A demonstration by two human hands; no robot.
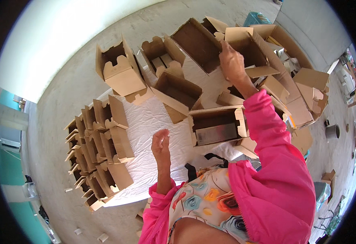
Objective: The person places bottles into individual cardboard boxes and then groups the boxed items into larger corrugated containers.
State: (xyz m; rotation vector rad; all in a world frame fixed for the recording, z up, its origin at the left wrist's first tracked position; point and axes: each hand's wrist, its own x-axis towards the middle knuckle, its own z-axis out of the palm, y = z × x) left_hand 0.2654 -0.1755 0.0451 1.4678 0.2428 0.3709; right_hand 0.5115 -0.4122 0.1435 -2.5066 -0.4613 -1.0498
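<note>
My right hand [232,63] reaches to the far side, its fingers closed at the edge of a large open cardboard box [197,44] that lies tilted. Another open box [249,51] stands just right of those fingers. Over the white cloth [149,118] hangs my left hand [161,144], fingers curled in, with nothing seen sticking out of it. Nearest to me is an open box [218,126] with a flat grey carton [217,134] lying inside. Beyond my left hand sits another open box [177,91], tilted on its flaps.
Several small open boxes [98,148] stand in packed rows at the cloth's left edge. Two open boxes [123,73] [161,55] are at the far left. On the right, a big carton [285,77] holds mixed packages. A dark bucket [332,131] stands on the floor.
</note>
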